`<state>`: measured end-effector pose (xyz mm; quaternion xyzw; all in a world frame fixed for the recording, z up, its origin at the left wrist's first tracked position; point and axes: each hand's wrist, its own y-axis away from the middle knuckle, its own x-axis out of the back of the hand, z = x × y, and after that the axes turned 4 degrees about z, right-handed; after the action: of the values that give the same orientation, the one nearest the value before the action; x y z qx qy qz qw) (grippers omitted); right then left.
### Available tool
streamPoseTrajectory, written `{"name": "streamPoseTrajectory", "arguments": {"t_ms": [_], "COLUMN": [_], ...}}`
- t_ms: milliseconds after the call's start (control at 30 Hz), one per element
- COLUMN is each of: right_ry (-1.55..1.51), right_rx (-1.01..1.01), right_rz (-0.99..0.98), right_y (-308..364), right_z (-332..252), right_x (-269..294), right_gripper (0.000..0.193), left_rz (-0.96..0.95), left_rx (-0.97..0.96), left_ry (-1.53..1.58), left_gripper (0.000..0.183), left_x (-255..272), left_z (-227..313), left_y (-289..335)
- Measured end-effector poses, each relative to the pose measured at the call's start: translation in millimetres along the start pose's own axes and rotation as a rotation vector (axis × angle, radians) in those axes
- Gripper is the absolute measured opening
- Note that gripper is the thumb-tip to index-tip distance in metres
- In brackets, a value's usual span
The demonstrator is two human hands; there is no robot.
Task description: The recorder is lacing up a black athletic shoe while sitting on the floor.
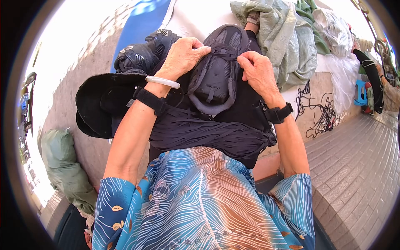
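Observation:
A dark grey shoe upper (210, 85) lies over my lap, its toe pointing away and its padded collar toward me. A black shoelace (224, 53) crosses the mesh near the toe end. My left hand (185, 56) is closed in a pinch at the left end of this lace. Opposite it, my right hand (259, 75) pinches at the lace's right side, thumb and forefinger pressed together. Across my thighs, just below the shoe upper, rests a thick bundle of black shoelaces (208, 129).
More dark shoe uppers (139, 56) are piled at the left, above a black curved piece (96, 98). Green woven sacks (287, 41) lie at the far right, and another stuffed sack (66, 166) stands at the left. Loose black laces (323, 118) tangle on the ground beside a blue stool (361, 93).

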<state>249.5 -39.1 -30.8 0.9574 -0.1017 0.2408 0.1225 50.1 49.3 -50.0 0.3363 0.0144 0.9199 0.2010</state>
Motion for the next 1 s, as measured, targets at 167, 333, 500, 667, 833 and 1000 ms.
{"name": "streamPoseTrajectory", "arguments": {"t_ms": [167, 333, 500, 667, 833, 1000], "right_ry": [-0.079, 0.151, -0.051, 0.142, 0.322, 0.371], "right_rx": [-0.057, 0.24, -0.025, 0.116, 0.377, 0.378], "right_rz": [0.01, 0.128, 0.037, 0.029, 0.118, 0.26], "right_y": [-1.3, 3.7, -2.0, -0.8, -2.9, 18.5], "right_z": [6.5, 12.9, 7.5, 9.9, 12.2, 2.2], "right_x": [-3.3, -7.0, -2.9, -4.2, -15.3, -7.0], "right_gripper": [0.022, 0.022, 0.024, 0.022, 0.019, 0.034], "left_rz": [0.101, 0.188, 0.186, 0.213, 0.193, 0.194], "left_rx": [-0.151, -0.301, -0.237, -0.418, -0.404, -0.49], "left_ry": [-0.083, -0.187, -0.157, -0.251, -0.29, -0.503], "left_gripper": [0.03, 0.024, 0.021, 0.014, 0.017, 0.034], "left_x": [-10.2, -12.6, -6.1, -11.7, -4.9, -5.2], "left_z": [-0.2, 1.2, 1.3, 3.2, 6.4, 16.2], "left_y": [3.8, 8.8, 15.8, 10.2, 13.2, 37.0]}}
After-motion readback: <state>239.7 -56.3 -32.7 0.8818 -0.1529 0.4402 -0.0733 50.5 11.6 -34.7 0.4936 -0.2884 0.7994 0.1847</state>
